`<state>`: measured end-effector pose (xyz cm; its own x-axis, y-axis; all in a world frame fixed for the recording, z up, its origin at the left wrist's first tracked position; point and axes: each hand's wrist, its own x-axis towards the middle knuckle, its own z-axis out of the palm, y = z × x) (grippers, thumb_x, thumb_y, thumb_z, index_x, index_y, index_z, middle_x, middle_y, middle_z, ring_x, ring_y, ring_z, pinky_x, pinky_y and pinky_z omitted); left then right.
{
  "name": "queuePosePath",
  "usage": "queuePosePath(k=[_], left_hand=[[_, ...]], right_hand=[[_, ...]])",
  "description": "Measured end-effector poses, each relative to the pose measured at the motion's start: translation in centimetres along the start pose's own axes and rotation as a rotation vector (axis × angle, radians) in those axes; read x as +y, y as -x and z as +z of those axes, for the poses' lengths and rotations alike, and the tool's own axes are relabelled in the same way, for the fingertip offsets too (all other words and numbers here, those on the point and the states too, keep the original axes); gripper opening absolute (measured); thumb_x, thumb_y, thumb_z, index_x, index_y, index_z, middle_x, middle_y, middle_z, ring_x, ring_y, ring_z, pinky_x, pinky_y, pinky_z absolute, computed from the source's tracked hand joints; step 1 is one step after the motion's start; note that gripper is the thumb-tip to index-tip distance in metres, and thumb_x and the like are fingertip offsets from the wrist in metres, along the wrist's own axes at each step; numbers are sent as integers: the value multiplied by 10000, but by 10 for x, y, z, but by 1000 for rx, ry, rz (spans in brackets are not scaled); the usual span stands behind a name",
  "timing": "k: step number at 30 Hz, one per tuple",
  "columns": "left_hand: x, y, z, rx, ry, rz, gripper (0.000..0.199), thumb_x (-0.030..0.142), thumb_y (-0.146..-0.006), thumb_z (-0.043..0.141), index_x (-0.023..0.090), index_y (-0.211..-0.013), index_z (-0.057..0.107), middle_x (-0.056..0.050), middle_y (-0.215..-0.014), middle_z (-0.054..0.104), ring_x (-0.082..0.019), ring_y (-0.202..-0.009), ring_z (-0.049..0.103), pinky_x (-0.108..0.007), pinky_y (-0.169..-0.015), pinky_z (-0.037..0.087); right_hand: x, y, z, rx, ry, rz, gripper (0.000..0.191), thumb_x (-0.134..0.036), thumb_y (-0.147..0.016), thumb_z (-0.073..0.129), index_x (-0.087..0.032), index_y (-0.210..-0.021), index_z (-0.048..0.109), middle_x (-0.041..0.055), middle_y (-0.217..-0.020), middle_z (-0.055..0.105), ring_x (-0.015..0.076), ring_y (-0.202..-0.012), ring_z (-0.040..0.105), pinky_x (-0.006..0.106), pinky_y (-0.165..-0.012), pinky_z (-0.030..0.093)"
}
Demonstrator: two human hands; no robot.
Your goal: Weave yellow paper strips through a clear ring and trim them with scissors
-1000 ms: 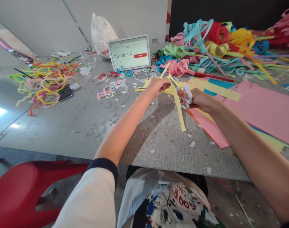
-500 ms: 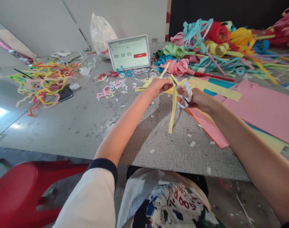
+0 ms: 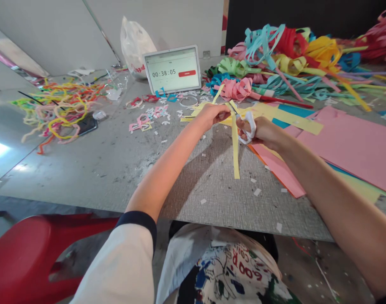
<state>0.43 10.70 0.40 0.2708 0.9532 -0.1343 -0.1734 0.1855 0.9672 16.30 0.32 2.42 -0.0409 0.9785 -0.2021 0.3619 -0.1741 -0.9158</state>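
Observation:
My left hand (image 3: 213, 116) pinches a narrow yellow paper strip (image 3: 235, 147), which hangs down over the table. My right hand (image 3: 259, 133) is shut on a pair of white-handled scissors (image 3: 249, 128), with its fingers through the loops. The blades meet the yellow paper just right of my left hand and are mostly hidden by my fingers. Behind my hands, a wider yellow paper strip (image 3: 283, 118) lies on pink paper sheets (image 3: 348, 143).
Paper scraps dot the grey textured table (image 3: 212, 190). Beyond it stand a tablet timer (image 3: 172, 69) and a white plastic bag (image 3: 136, 46). A heap of coloured paper curls (image 3: 275, 71) fills the back right, and tangled coloured strands (image 3: 58, 109) lie far left. A red chair (image 3: 28, 257) stands below left.
The hanging yellow strip has swung from slanting down to the right to hanging almost straight down. My hands have barely moved. The timer has gone from 00:38:04 to 00:38:05.

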Motion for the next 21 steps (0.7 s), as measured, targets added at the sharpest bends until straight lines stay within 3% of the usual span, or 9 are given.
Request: queuePosePath(k=[6, 10, 13, 16, 21], left_hand=[[0, 2, 0, 48, 43, -8, 308, 47, -929, 682, 170, -648, 651, 0, -613, 638, -78, -635, 605, -225, -830, 561], [1, 3, 2, 104, -8, -43, 340, -2, -915, 665, 165, -620, 632, 3, -566, 619, -78, -592, 590, -243, -815, 559], [3, 4, 3, 88, -1, -58, 373, -9, -912, 672, 168, -589, 614, 6, -541, 605, -78, -579, 576, -247, -820, 566], [4, 5, 3, 73, -2, -67, 399, 1, -923, 675, 176, -568, 615, 1, -546, 611, -77, -575, 566, -241, -810, 561], [3, 6, -1, 77, -15, -52, 423, -13, -897, 672, 169, -522, 599, 2, -536, 579, -71, -555, 545, -273, -792, 553]], right_hand=[[1, 0, -2, -22, 26, 5, 562, -702, -771, 894, -255, -662, 571, 47, -637, 590, 180, -595, 568, 327, -523, 472], [3, -2, -3, -21, 27, -9, 583, -747, -728, 897, -257, -668, 586, 69, -655, 631, 186, -592, 580, 327, -506, 474], [4, -3, -4, -30, 13, -23, 612, -785, -683, 909, -257, -670, 599, 73, -651, 649, 182, -579, 579, 325, -497, 492], [3, -3, -4, -23, 35, -13, 596, -774, -739, 887, -254, -677, 601, 55, -637, 636, 162, -564, 577, 318, -507, 505], [2, -2, -4, 3, 52, -1, 596, -703, -813, 874, -226, -635, 566, 11, -587, 538, 102, -505, 458, 274, -462, 378]])
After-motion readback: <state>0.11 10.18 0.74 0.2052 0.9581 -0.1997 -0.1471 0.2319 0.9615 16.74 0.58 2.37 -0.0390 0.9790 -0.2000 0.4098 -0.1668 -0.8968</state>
